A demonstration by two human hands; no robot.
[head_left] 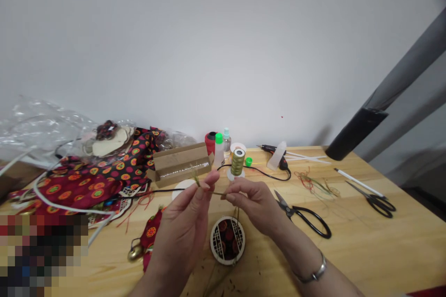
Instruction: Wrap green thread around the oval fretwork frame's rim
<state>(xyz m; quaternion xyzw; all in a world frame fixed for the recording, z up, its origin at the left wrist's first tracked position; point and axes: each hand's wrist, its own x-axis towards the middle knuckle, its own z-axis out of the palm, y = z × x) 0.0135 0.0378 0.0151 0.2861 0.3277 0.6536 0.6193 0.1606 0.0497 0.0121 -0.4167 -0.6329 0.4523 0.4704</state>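
My left hand [186, 218] pinches a bundle of olive-green thread [218, 193], whose loose ends stick up above the fingertips. Thumb and forefinger of my right hand [256, 204] are closed on the same thread a short way to the right, so a short stretch runs taut between them. From there the strands hang down over a round ornament [228, 241] with a white lattice rim and dark patterned cloth, lying on the table below. Just behind my hands stands a spool of olive-green thread [238, 163].
Black-handled scissors [310, 220] lie right of my forearm, with a second pair [378, 201] farther right. A glue gun [278, 154], bottles [219, 150] and an open cardboard box [183, 164] stand along the wall. Patterned fabric [75, 185] fills the left. A brass bell [135, 251] sits nearby.
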